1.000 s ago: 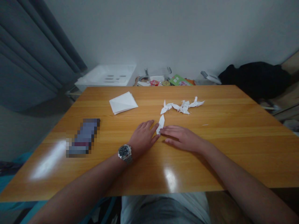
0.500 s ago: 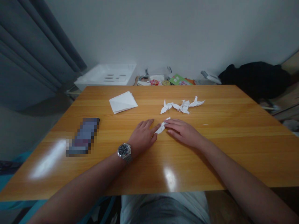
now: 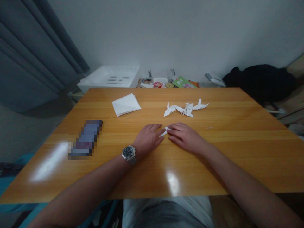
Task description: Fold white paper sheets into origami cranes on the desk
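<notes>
Right now, both hands lie low over the counter [image 3: 147, 174], meeting at a small folded piece of white paper [image 3: 163, 134]. The left hand [image 3: 147, 137] is open, fingers somewhat spread, index finger and thumb at the paper's near-left side; the right hand [image 3: 186, 136] is loosely curved, fingertips on its far-right end, thumb apart from them. Fingers cover much of the paper, so its full shape is hidden, and I cannot tell whether either hand pinches it. Left of the paper, a wristwatch [image 3: 129, 152] has a dial too small to read. Farther left of it lies a phone-like object [image 3: 86, 137], blurred into blocks. Beyond the paper, to its left, sit stacked white sheets [image 3: 126, 104]; beyond it, to its right, folded paper figures [image 3: 187, 109] overlap, hard to count. Well beyond it, a green packet [image 3: 182, 82] bears illegible pale marks, its lower part cut off by the counter's far edge.
</notes>
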### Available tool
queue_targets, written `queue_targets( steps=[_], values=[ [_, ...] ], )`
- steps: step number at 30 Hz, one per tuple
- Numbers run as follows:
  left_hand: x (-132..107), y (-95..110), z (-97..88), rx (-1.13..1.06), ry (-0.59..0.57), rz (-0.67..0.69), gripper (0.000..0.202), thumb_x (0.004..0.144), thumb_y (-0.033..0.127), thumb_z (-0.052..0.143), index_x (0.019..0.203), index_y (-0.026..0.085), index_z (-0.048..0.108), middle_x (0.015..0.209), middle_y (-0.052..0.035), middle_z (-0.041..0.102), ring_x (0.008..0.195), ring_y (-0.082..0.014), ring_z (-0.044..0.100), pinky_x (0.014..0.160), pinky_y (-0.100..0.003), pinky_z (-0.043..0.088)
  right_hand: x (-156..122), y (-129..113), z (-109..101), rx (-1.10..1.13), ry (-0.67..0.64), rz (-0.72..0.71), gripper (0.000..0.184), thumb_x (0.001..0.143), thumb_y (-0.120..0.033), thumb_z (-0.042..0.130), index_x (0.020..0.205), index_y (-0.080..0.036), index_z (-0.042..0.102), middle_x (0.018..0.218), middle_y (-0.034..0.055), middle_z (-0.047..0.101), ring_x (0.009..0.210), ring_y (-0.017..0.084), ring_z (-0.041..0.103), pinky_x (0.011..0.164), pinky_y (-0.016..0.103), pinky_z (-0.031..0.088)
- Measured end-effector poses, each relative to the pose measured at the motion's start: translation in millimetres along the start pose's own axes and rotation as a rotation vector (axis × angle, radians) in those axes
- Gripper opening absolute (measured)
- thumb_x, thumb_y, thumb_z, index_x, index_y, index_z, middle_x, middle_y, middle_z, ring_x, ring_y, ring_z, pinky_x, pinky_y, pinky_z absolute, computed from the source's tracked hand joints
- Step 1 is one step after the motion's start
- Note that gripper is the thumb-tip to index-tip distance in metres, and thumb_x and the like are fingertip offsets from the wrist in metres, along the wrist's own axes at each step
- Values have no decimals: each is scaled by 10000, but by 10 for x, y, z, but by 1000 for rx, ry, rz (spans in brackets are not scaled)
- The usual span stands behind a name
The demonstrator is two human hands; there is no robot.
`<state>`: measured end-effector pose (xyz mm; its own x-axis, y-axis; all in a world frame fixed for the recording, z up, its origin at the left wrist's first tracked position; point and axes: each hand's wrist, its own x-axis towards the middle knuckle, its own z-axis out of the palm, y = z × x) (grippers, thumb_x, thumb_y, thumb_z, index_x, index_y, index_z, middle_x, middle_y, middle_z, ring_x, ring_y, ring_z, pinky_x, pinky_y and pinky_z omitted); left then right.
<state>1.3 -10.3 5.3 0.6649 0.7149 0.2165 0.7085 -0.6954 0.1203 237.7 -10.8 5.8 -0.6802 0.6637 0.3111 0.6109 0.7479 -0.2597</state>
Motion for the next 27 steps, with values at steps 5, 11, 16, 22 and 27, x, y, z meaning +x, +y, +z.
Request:
queue_targets(
  steps=[5,11,16,22,27],
  values=[
    [46,-32,-15,-41,-12,17,285,1018,333,455,1173,210,660,1154,-75,649,1039,-228,590,947,-390,475,9,-53,6,41,8,13,265,980,-303,546,1168,-191,696,1162,144,674,1090,277,605,954,485,491],
    [63,-35,-21,-82,-2,49,244,1009,267,471,1117,201,679,1080,-71,651,967,-205,591,904,-355,487,7,-22,72,129,40,45,206,973,-258,557,1098,-227,717,1148,113,667,1057,252,619,918,449,514],
    [60,-41,-11,-145,22,55,234,1001,255,480,1091,203,690,1072,-72,647,964,-197,593,894,-335,500,26,25,149,184,78,61,146,965,-229,577,1017,-230,712,1110,85,691,1050,235,625,919,419,510],
    [69,-43,6,-181,17,59,230,1003,249,471,1048,183,687,1052,-82,643,954,-195,592,885,-328,504,46,32,183,239,125,120,96,953,-220,601,966,-211,696,1038,77,708,1004,224,629,896,391,502],
    [77,-49,26,-223,29,42,227,1012,251,455,1006,161,663,1041,-84,643,955,-197,586,896,-333,500,58,-1,154,263,135,152,109,963,-229,582,961,-211,690,998,72,708,973,224,627,882,390,497]
  ],
)
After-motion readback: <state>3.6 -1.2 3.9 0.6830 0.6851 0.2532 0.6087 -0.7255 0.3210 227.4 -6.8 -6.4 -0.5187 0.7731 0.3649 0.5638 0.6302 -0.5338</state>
